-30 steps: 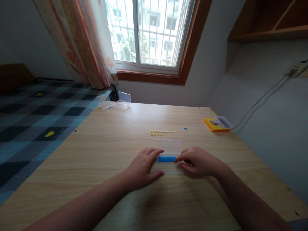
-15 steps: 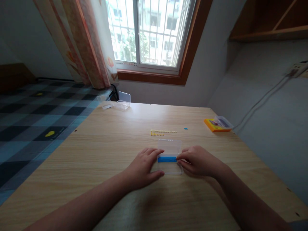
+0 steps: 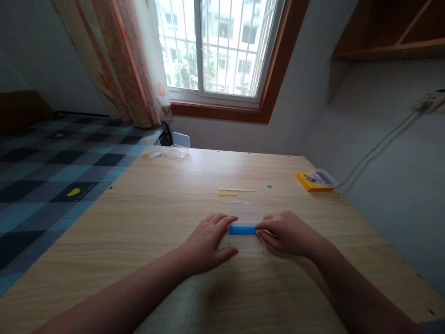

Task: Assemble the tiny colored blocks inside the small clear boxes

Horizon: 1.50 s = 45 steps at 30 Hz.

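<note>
A clear plastic box (image 3: 246, 244) lies with its lid (image 3: 246, 211) opened back on the wooden table (image 3: 156, 204). Inside it, along the hinge side, is a row of blue pieces (image 3: 242, 230). My left hand (image 3: 212, 241) rests at the box's left side, its thumb and fingers spread apart around the edge. At the right end of the blue row, my right hand (image 3: 283, 233) has its thumb and index finger close together; whether anything small is between them is hidden. Beyond the lid are rows of small yellow pieces (image 3: 228, 191) and a few small blue pieces (image 3: 269, 186).
An orange and yellow case (image 3: 314, 181) with a clear box on it sits at the table's right edge. Clear open containers (image 3: 177, 151) stand at the far left corner. A checkered bed (image 3: 86, 153) is on the left, below the curtain and window.
The whole view has shifted very slightly. Both hands keep their places at the box, and the pieces have not visibly moved.
</note>
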Each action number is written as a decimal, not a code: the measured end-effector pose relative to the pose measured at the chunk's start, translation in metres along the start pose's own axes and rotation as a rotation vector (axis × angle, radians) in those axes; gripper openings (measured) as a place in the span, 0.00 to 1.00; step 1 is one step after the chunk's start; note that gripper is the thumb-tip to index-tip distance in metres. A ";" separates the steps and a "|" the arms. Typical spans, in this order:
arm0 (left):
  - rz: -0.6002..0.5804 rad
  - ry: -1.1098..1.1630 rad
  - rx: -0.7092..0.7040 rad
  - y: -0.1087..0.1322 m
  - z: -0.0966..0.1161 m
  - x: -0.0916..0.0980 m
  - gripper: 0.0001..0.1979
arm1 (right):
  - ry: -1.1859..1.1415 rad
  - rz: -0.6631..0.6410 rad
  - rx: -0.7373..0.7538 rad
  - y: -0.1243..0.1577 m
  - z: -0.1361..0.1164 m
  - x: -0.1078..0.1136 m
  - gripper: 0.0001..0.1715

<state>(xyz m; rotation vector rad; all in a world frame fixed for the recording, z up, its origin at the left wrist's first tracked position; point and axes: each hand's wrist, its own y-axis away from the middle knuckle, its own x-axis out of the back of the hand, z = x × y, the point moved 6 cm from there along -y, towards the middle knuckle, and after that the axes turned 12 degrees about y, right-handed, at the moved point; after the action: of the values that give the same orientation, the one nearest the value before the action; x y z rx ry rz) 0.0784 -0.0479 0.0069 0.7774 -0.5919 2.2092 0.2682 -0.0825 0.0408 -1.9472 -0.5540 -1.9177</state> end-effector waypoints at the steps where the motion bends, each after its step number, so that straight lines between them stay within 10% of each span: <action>1: 0.001 -0.001 0.000 0.000 0.000 0.000 0.34 | 0.004 -0.001 -0.003 0.000 0.000 -0.001 0.14; 12: 0.000 -0.011 0.005 -0.001 0.000 0.000 0.34 | -0.022 0.100 0.039 0.002 0.001 0.003 0.13; 21: -0.011 -0.026 0.004 -0.001 -0.001 0.000 0.33 | -0.089 0.661 -0.271 0.008 0.075 0.003 0.15; 30: 0.008 -0.052 -0.012 -0.002 -0.002 0.000 0.32 | -0.005 0.421 -0.825 -0.006 0.161 -0.066 0.30; 45: 0.018 -0.042 -0.004 -0.002 -0.001 0.002 0.31 | -0.015 0.434 -0.659 -0.042 0.167 -0.058 0.22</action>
<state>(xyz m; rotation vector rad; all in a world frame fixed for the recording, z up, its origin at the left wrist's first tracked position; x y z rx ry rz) 0.0784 -0.0454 0.0077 0.8206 -0.6260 2.2117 0.3903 0.0366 -0.0222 -2.2007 0.5393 -1.9276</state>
